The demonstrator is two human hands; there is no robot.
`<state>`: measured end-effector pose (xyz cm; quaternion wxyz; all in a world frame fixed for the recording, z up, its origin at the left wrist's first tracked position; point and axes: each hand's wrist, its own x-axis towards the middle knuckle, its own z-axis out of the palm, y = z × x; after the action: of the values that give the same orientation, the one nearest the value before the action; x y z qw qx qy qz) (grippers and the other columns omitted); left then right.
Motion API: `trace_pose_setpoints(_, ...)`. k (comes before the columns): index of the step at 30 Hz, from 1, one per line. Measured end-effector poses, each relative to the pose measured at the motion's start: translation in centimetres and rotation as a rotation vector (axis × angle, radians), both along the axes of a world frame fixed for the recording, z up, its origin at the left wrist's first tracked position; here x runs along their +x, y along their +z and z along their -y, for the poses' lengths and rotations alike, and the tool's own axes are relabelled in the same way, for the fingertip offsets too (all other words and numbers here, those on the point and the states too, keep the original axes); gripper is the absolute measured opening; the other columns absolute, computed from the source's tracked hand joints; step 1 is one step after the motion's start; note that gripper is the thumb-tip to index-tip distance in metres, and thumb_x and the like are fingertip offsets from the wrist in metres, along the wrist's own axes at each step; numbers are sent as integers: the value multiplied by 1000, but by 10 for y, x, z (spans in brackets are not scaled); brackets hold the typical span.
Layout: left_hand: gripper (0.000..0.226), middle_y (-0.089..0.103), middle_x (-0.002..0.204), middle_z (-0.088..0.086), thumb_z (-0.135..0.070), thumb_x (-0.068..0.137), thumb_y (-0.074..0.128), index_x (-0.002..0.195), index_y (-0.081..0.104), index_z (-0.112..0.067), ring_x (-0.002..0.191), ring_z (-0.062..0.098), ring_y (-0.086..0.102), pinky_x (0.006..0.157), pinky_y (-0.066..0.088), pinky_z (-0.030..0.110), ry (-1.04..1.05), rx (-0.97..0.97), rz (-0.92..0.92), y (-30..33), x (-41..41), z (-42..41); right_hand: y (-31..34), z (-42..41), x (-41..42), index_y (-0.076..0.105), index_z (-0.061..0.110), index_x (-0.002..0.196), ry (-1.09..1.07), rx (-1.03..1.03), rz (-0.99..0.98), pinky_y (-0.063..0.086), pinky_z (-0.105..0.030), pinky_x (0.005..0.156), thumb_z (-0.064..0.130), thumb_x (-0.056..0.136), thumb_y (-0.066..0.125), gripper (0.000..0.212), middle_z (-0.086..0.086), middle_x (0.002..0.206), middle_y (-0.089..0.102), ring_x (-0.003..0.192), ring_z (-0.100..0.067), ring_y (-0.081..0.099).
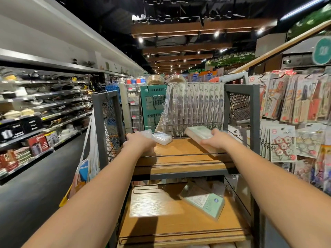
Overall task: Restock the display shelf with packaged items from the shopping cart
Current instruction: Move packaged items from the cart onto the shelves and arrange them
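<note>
A grey metal display shelf [180, 159] with wooden boards stands in front of me. My left hand [138, 140] grips a clear plastic pack [148, 134] at the upper board's left. A second clear pack [162, 138] lies just right of it. My right hand [213, 139] holds a pale green stack of flat packs [197, 134] above the upper board's right side. Another green pack [203, 201] lies tilted on the lower board. A row of clear "sticky" packs [195, 104] stands upright at the back of the upper board.
A bag [87, 165] hangs on the shelf's left side. A dark aisle floor [35, 176] runs along the left, past racks of cookware [44, 104]. Hanging packaged goods [295, 113] crowd the right. A green mesh unit [153, 102] stands behind the shelf.
</note>
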<state>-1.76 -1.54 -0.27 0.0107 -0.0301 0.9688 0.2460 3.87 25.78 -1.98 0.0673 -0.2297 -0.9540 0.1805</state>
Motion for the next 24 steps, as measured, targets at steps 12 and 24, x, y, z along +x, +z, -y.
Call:
trace_pose_setpoints(12,49,53,102,15,-41,85,59,121,40,-12,87,30,56,65,50,38,-241,594,219,51,59,11,41,38,28,41,9,139,16,-50,-66,41,-31,72,58,82,64,79,-11,132,55,97,-26,52)
trace_pose_setpoints(24,44,59,118,14,-43,85,57,123,54,-21,103,31,58,85,50,46,-308,1106,256,16,119,118,24,163,123,35,20,145,87,-505,-330,39,-36,80,66,81,61,83,-5,139,46,106,-23,47)
